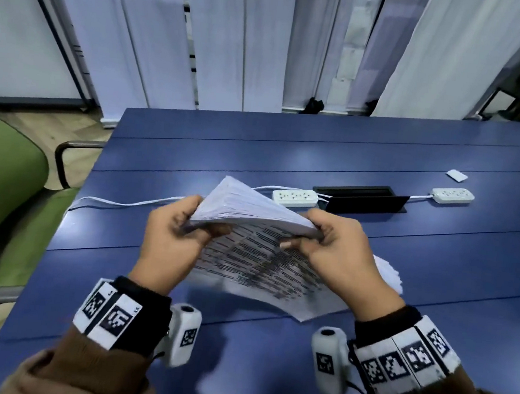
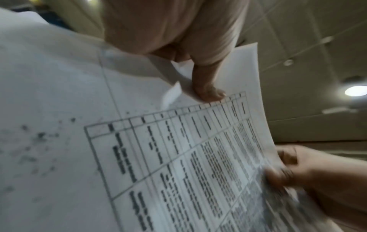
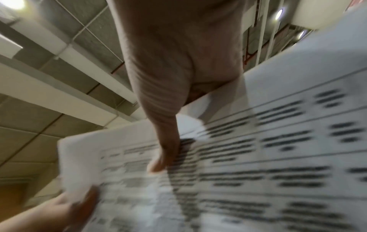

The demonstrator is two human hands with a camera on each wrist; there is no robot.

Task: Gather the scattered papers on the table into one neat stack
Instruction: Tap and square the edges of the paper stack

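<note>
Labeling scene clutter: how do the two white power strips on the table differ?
Position: the near power strip lies left of the black cable hatch, just beyond the held paper stack; the far power strip lies right of the hatch, near a small white card. Cord: the near one's white cord runs left across the blue table; the far one's short cord runs to the hatch. Shared: both white, oblong, flat, nothing visibly plugged into their sockets.

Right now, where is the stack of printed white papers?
Head view: the stack of printed white papers is at centre, held above the blue table between left hand and right hand.
</note>
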